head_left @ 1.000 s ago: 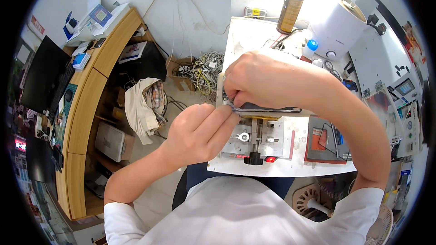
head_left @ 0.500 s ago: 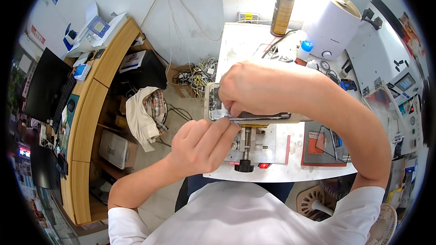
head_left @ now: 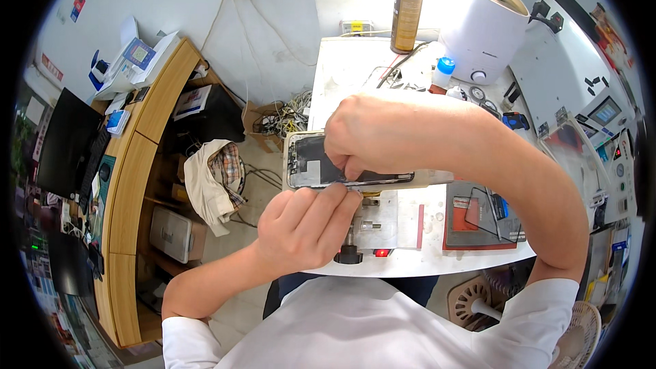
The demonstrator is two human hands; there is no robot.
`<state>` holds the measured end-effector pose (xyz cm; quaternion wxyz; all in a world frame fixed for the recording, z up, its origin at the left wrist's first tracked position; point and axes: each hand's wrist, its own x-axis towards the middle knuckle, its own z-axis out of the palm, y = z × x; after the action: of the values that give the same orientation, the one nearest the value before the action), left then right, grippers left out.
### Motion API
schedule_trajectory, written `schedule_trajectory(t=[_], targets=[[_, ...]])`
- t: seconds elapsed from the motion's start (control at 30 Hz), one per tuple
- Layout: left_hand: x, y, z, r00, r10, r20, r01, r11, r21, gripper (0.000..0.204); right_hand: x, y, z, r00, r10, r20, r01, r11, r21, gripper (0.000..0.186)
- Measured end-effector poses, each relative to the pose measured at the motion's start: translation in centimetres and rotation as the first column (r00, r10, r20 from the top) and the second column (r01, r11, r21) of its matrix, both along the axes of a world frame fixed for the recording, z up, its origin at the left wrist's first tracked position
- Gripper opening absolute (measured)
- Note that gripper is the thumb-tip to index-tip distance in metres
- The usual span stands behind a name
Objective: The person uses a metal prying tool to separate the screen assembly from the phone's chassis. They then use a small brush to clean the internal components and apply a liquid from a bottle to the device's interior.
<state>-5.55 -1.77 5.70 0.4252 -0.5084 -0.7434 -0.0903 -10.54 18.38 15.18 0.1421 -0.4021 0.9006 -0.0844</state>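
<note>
A flat dark phone-like panel [head_left: 326,152] with a pale rim lies lengthwise on a light holder [head_left: 441,177] above a metal clamp [head_left: 372,225] with a black knob [head_left: 348,255]. A light grey rectangle shows on its dark face. My right hand [head_left: 357,138] reaches over from the far side, its fingers pinched down at the panel's near edge. Just in front, my left hand [head_left: 301,225] has its fingers closed against that same edge. The fingertips of both hands almost meet. Whatever is pinched between them is too small and covered to make out.
Right of the clamp lies a grey mat [head_left: 465,232] with a red piece and a glass-like sheet. At the back stand a dark spray can [head_left: 406,19], a blue-capped bottle [head_left: 444,72] and a white cylindrical appliance [head_left: 484,34]. A wooden desk [head_left: 133,184] is at the left.
Both hands have shifted right along the panel's near edge, uncovering more of its left part. The whitish scrap seen by the fingertips is now mostly hidden. The whole view has turned slightly.
</note>
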Motion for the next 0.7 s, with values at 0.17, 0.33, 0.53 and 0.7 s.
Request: schedule_trajectory(t=[0.17, 0.33, 0.53, 0.7], targets=[[0.2, 0.9, 0.2, 1.000, -0.001, 0.018, 0.001, 1.000, 0.007, 0.024, 0.5, 0.4, 0.5, 0.999, -0.042, 0.020, 0.041, 0.999, 0.035, 0.014], [0.4, 1.5, 0.2, 0.998, -0.014, 0.061, 0.014, 1.000, 0.001, 0.026, 0.8, 1.2, 0.3, 0.999, -0.047, -0.010, 0.047, 0.999, 0.017, 0.015], [0.4, 2.3, 0.4, 0.998, -0.024, 0.057, 0.024, 1.000, 0.002, 0.028, 1.0, 1.4, 0.9, 0.999, -0.053, 0.006, 0.052, 0.994, 0.100, 0.018], [0.3, 2.5, 0.2, 1.000, -0.024, 0.011, 0.024, 1.000, -0.012, 0.024, 1.5, 1.8, 1.3, 0.997, -0.020, -0.072, 0.028, 0.993, 0.117, 0.021]])
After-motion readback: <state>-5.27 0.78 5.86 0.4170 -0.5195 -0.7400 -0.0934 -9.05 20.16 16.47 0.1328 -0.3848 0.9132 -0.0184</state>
